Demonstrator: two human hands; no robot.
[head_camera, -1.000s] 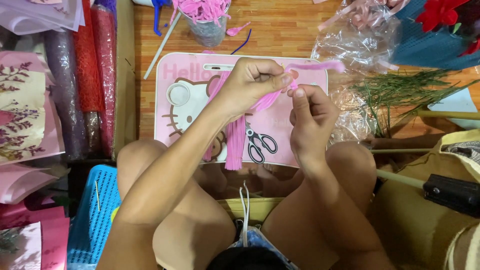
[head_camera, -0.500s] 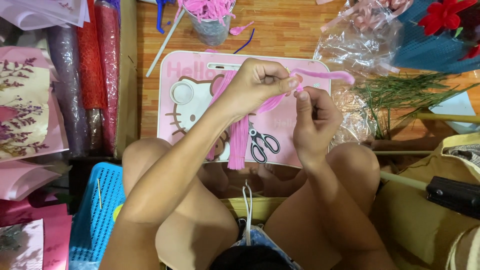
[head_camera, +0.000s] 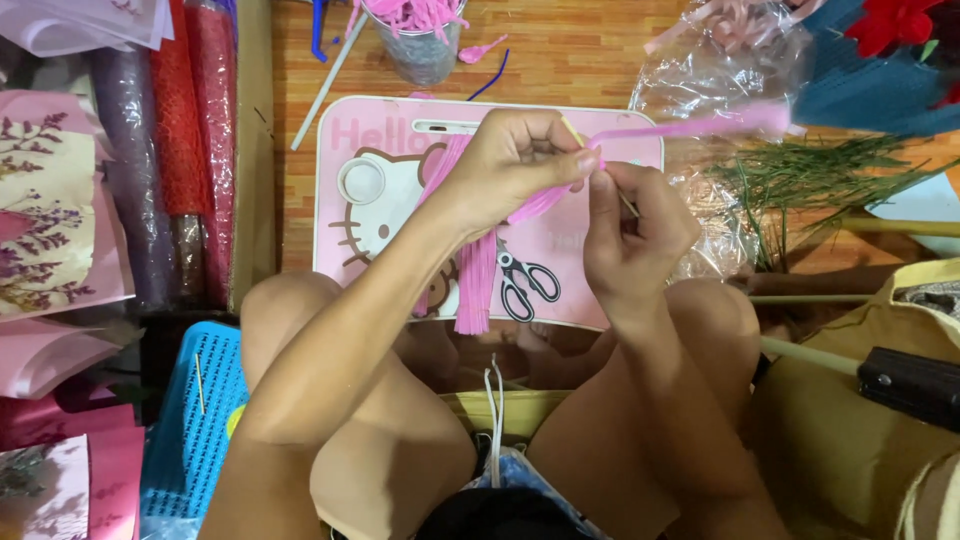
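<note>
Wooden floorboards (head_camera: 560, 60) run across the top of the view, and on them sits a pink lap tray (head_camera: 400, 150) printed with a white cartoon cat; a pair of black-handled scissors (head_camera: 525, 283) lies on the tray just below the hands, beside a hanging bunch of pink pipe cleaners (head_camera: 478, 280) that reaches down to the tray's near edge. Beyond the tray stands a clear cup (head_camera: 420, 45) filled with more pink stems; a white stick (head_camera: 325, 85) lies slanted to its left. Rolls of red and purple wrapping mesh (head_camera: 170, 130) lie along the left, with pale floral paper sheets (head_camera: 45, 210) beside them and a blue plastic basket (head_camera: 205, 420) by the left knee. To the right, crumpled clear cellophane (head_camera: 720, 90) and a spray of thin green stems (head_camera: 830, 185) crowd close to the tray's edge; a tan bag (head_camera: 860, 400) with a black object on it fills the lower right corner.

Both forearms reach forward over the bare knees and meet above the tray's middle; the left hand (head_camera: 515, 165) curls its fingers closed, pinching the pipe-cleaner bunch at its top; the right hand (head_camera: 635, 235) stands upright just beside it, thumb and forefinger nipping a thin stick (head_camera: 628, 203) where it meets the bunch; a single pink pipe cleaner (head_camera: 700, 125), blurred, stretches from the pinch out to the right over the cellophane.
</note>
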